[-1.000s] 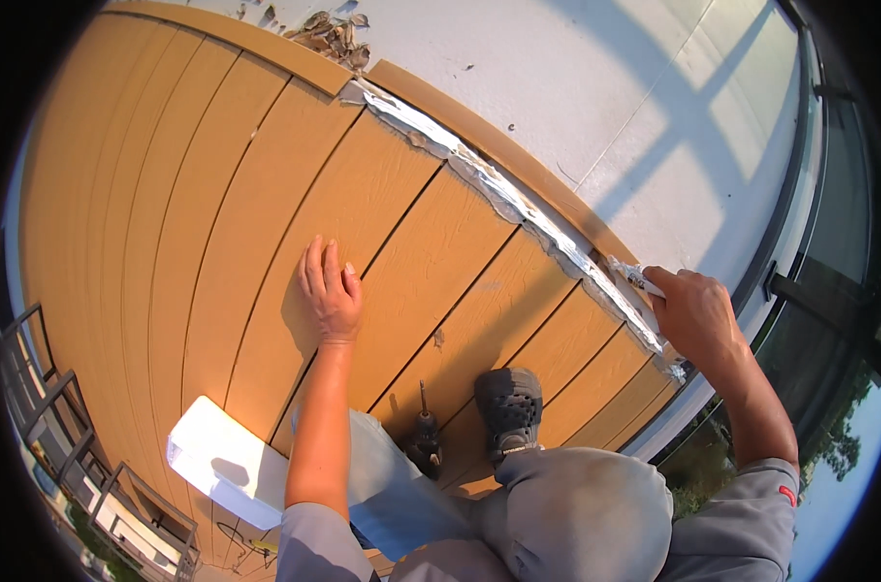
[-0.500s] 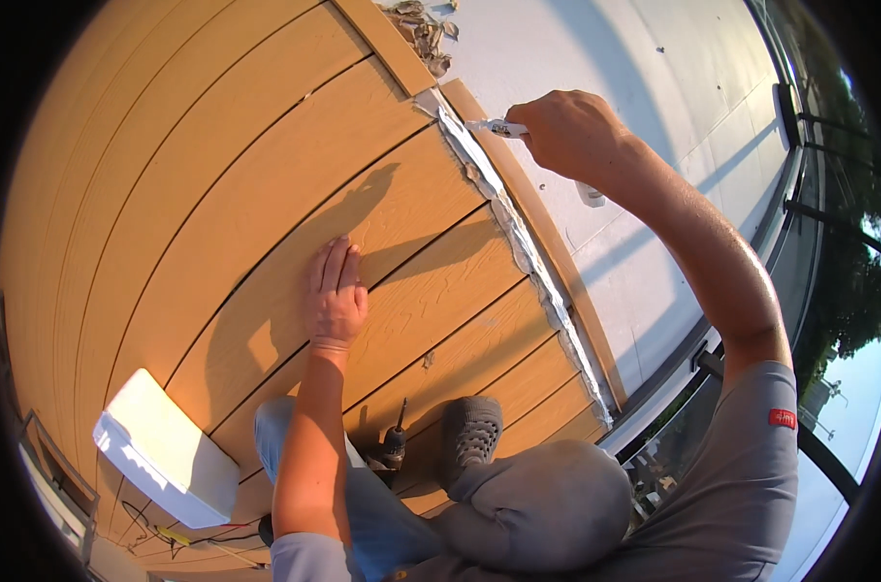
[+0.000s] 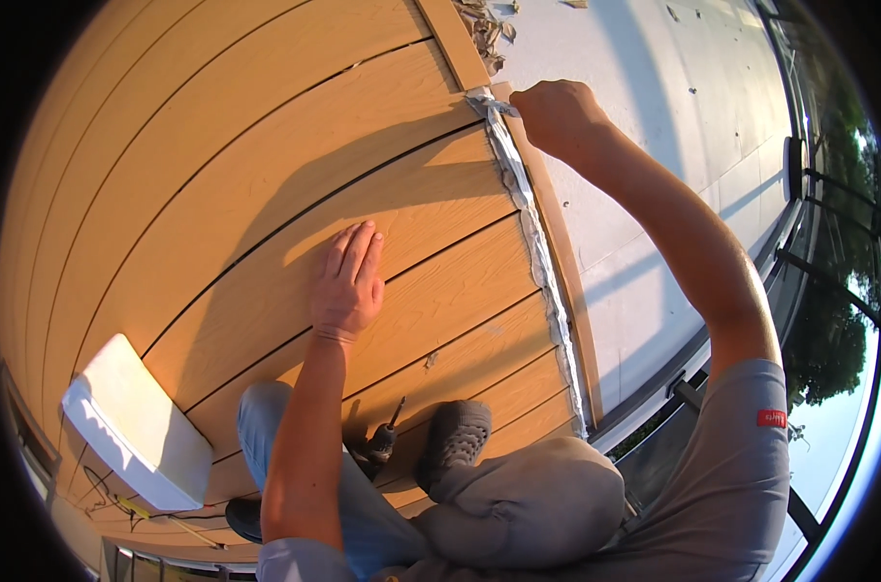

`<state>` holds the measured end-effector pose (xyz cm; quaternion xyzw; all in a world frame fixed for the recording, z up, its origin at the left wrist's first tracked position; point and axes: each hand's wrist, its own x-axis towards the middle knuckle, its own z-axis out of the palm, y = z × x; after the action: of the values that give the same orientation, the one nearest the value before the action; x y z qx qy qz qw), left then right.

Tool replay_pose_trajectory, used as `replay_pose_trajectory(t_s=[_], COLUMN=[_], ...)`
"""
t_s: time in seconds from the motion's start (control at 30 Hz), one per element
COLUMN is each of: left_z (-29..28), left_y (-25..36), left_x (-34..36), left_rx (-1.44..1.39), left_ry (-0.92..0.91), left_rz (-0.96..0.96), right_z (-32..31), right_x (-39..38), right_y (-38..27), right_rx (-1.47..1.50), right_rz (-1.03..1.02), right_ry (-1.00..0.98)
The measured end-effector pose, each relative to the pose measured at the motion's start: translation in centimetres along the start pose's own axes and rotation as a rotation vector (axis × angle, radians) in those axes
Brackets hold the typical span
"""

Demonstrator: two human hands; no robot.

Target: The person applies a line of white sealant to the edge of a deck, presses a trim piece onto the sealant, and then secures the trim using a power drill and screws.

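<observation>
My left hand (image 3: 348, 286) lies flat on the brown wood-grain deck boards (image 3: 431, 218), its fingers stretched out and nothing under them. My right hand (image 3: 560, 114) is wrapped round a white squeeze bottle; only part of its nozzle end (image 3: 504, 108) shows, and the fist hides the rest. That nozzle end is over the far end of a ragged white strip of sealant (image 3: 526, 199) running along the cut board ends. Beside the strip lies a narrow brown trim board (image 3: 563, 257).
A drill (image 3: 382, 441) with its bit pointing up stands by my shoe (image 3: 455, 441). At left is a white box-like container (image 3: 135, 422), with cords (image 3: 120, 500) near it. Dry leaves (image 3: 486, 37) lie on the pale floor (image 3: 644, 223); a dark railing (image 3: 799, 184) borders the right.
My right hand has moved slightly left and nearer the strip's far end, covering more of the bottle. My left hand still rests on the boards. The whole view has shifted a little.
</observation>
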<state>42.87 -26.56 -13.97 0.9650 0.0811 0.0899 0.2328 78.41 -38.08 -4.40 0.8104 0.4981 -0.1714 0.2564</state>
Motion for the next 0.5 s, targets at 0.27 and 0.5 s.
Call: replay_pose_trajectory(t_s=[0.27,0.5], left_z=[-0.6,-0.2], left_y=[-0.4,-0.4], left_x=[0.2,3.7], left_rx=[0.02,-0.05], left_ry=[0.021,0.121], left_rz=[0.027,0.019], right_z=[-0.1,-1.2], right_x=[-0.5,-2.2], right_y=[-0.7,-1.1], right_rx=[0.025,0.093], right_rz=[0.043,0.097], right_ry=[0.019,-0.057])
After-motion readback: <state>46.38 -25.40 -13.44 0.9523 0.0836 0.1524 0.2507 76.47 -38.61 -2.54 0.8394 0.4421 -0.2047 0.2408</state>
